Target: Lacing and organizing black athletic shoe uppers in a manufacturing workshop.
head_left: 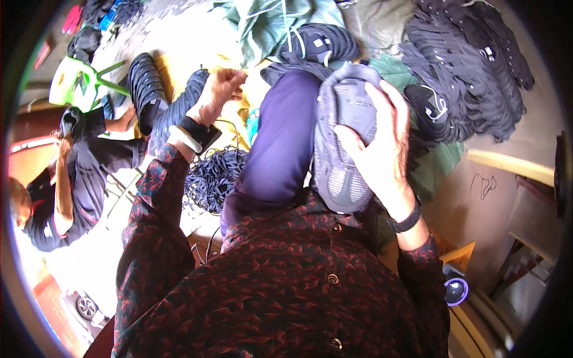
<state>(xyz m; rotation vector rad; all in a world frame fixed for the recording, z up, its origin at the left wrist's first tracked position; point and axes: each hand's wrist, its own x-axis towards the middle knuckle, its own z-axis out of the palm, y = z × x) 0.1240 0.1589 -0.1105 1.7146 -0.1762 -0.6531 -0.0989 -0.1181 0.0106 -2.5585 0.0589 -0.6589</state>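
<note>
My right hand (385, 140) grips a dark grey shoe upper (334, 155), its underside turned up. The upper rests along my thigh in dark blue trousers, thumb across its middle and fingers around the far edge. My left hand (221, 95) is raised to the left of my knee, fingers curled together. Whatever they may pinch is too small to make out. Beneath my left wrist lies a tangled heap of black laces (218, 179). Close to my left forearm stand nested rows of dark shoe uppers (146, 83).
Large bundles of black uppers (459, 71) lie at the far right, with another bundle (319, 45) beyond my knee on green cloth (256, 24). A green plastic stool (74, 83) stands at the left. Nearby, a seated co-worker (77, 179) holds a dark shoe. A wooden bar (510, 166) juts in at right.
</note>
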